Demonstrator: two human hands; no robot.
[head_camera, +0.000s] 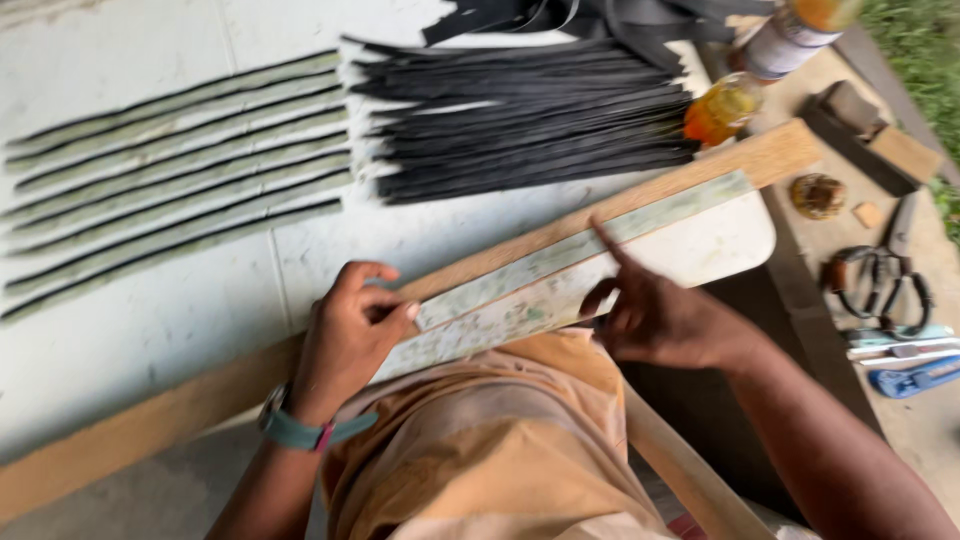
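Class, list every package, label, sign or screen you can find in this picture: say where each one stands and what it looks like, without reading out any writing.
Labelled bottle: top right corner, lying tilted, round, with a white wrap-around label and amber contents.
Small bottle: just below it, beside the black strips, round, orange-yellow; no label is clear.
No signs or screens in view.

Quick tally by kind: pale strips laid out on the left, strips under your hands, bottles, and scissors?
Pale green strips laid out in a row: 8
Pale strip on the wooden board, under the left hand and right hand: 1
Bottles with orange liquid: 2
Scissors: 1
Total: 12
The black strip pile is too dense to count.
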